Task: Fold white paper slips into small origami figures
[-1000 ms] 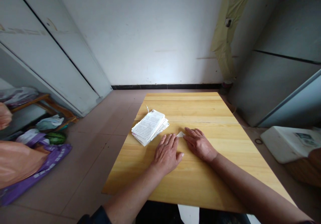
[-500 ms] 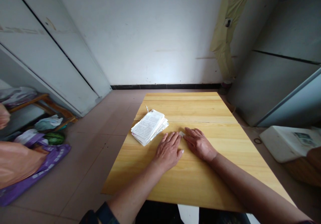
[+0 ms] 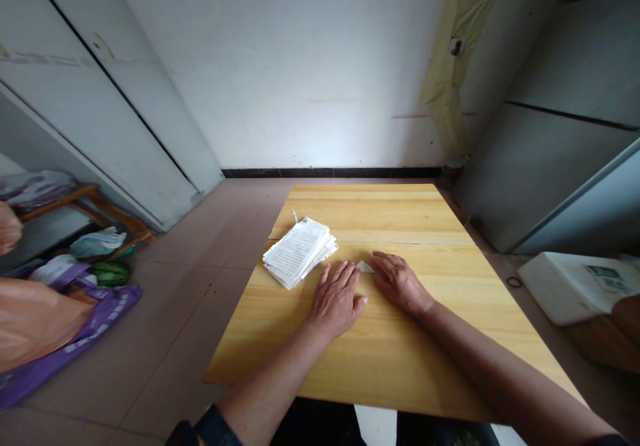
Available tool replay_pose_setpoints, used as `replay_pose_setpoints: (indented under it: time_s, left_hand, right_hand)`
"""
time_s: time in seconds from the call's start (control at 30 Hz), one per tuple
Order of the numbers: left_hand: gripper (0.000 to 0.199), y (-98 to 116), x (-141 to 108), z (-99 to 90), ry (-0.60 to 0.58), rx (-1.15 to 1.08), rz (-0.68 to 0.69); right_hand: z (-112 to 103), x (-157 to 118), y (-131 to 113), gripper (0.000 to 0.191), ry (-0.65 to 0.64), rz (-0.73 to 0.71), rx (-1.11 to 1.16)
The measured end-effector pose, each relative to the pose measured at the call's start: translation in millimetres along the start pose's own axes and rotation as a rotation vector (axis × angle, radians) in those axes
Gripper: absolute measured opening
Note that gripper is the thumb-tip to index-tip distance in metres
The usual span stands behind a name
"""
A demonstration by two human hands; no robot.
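A small folded piece of white paper, roughly triangular, lies on the wooden table between my two hands. My left hand rests palm down with its fingers stretched out, the fingertips at the paper's left edge. On the other side, my right hand lies palm down with its fingers extended, just by the paper's right edge. Neither hand grips anything. Beyond my left fingers sits a stack of printed paper sheets, slightly fanned out.
A thin strip of paper sticks up behind the stack. Left of the table, a watermelon and a purple bag are on the floor. A white box stands to the right. The wall rises beyond the table.
My right hand has shifted slightly to the right, away from the small folded paper, so more of it shows. My left hand has stayed almost still.
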State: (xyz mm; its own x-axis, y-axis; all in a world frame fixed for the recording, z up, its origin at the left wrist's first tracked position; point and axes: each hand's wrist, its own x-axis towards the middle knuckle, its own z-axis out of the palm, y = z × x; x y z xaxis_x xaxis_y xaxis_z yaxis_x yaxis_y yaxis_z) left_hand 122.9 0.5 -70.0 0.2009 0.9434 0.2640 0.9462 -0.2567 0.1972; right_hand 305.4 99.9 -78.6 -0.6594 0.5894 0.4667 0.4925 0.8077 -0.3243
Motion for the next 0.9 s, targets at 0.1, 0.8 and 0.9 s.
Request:
replay_pose_setpoints:
  time_s: [0.1,0.8,0.9]
  left_hand:
    - [0.054,0.0,-0.2,-0.1,-0.005,-0.004,-0.003]
    - [0.053,2.8,1.6,-4.9,-0.02,-0.026,-0.055]
    - [0.052,2.6,1.9,-6.1,0.0,-0.034,-0.056]
  right_hand:
    - [2.3,3.3,-0.5,0.026,-0.023,0.071,-0.07]
    - [13.0,32.5,-28.8,0.006,-0.062,0.534,0.027]
    - [16.6,33.2,-27.0,0.007,-0.027,0.555,0.046]
